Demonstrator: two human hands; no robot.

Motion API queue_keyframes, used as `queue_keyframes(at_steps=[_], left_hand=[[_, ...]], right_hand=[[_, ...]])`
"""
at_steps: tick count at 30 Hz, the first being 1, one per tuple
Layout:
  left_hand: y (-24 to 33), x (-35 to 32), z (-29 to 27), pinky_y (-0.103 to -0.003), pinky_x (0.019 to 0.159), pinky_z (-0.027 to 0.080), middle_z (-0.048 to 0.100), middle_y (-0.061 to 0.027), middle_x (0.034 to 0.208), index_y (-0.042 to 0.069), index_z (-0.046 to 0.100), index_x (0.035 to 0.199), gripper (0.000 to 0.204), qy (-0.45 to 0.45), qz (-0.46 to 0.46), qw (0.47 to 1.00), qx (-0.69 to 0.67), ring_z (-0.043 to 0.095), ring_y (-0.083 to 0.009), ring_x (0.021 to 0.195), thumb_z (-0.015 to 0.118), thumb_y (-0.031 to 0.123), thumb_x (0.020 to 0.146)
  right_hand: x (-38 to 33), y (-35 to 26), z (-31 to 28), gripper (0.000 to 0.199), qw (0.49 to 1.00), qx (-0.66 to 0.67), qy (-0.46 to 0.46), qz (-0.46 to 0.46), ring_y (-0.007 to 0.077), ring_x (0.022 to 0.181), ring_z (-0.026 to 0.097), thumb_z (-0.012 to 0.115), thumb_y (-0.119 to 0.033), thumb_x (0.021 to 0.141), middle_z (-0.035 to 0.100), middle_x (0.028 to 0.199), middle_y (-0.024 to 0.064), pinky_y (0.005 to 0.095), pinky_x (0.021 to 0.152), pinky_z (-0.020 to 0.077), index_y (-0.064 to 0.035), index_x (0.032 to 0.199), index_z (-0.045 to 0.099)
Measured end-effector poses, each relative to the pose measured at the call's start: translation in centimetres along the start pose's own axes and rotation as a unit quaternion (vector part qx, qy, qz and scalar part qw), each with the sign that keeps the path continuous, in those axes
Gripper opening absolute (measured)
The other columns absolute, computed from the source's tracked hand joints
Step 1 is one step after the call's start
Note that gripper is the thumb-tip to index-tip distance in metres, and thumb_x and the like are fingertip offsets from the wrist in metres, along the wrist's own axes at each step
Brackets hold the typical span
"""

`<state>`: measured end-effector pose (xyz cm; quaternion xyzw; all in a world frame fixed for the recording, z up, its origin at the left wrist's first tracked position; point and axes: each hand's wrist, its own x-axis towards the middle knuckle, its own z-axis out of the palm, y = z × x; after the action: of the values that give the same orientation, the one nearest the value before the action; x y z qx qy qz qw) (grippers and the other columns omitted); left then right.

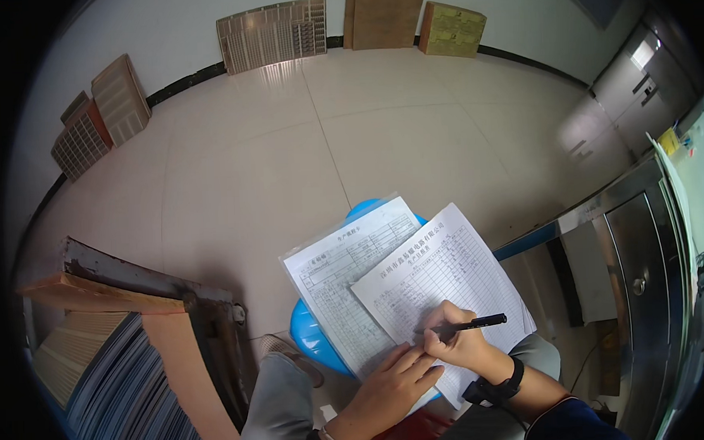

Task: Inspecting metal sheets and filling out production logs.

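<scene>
My right hand point(459, 346) is closed around a black pen point(491, 321), low over a white printed form point(458, 267) with a ruled table and some handwriting. The pen's writing end is hard to make out by my fingers. Stretched out on the lower edge of the papers, my left hand point(395, 385) has its fingertips close to the right hand. The form partly overlaps a second printed sheet point(331, 279), which seems to lie in a clear sleeve. Both rest on a bright blue plastic stool top point(316, 338) in front of my knees.
A thick stack of thin sheets point(125, 391) stands beside a rusty metal frame point(129, 270) at the lower left. A metal cabinet point(640, 241) is close on my right. Panels point(272, 36) and a yellowish box point(452, 30) lean or stand along the far wall.
</scene>
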<state>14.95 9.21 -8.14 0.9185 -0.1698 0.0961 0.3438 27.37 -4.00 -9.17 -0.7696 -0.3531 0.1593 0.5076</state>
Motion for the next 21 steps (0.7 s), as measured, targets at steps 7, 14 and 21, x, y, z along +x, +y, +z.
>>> queue_keyframes(at_steps=[7,14,21], left_hand=[[0.24,0.39,0.03,-0.033,0.086,0.046,0.058,-0.0037,0.097,0.006,0.064,0.097,0.022,0.003,0.003,1.000,-0.025,0.054,-0.0196,0.098,0.058,0.012,0.076],[0.21,0.42,0.05,-0.032,0.083,0.047,0.057,-0.0042,0.095,0.005,0.063,0.095,0.020,0.016,0.017,0.999,-0.024,0.055,-0.0188,0.095,0.059,0.012,0.076],[0.23,0.43,-0.09,-0.031,0.083,0.047,0.057,-0.0047,0.095,0.005,0.063,0.094,0.020,0.011,0.015,0.999,-0.029,0.055,-0.0185,0.094,0.058,0.012,0.076]], right_hand=[[0.25,-0.68,-0.07,0.015,0.999,-0.029,-0.012,0.020,0.0098,0.047,0.053,0.065,-0.011,0.071,0.055,0.056,0.0034,0.0226,0.044,0.0424,-0.0043,0.072,0.052],[0.41,-0.67,0.12,0.016,0.998,-0.066,-0.004,0.000,0.0156,0.046,0.054,0.065,-0.013,0.071,0.055,0.055,0.0059,0.0256,0.043,0.0432,-0.0047,0.070,0.052],[0.35,-0.80,0.05,0.015,0.998,-0.055,-0.006,0.006,0.0144,0.047,0.054,0.065,-0.012,0.071,0.054,0.055,0.0054,0.0258,0.044,0.0427,-0.0044,0.070,0.052]])
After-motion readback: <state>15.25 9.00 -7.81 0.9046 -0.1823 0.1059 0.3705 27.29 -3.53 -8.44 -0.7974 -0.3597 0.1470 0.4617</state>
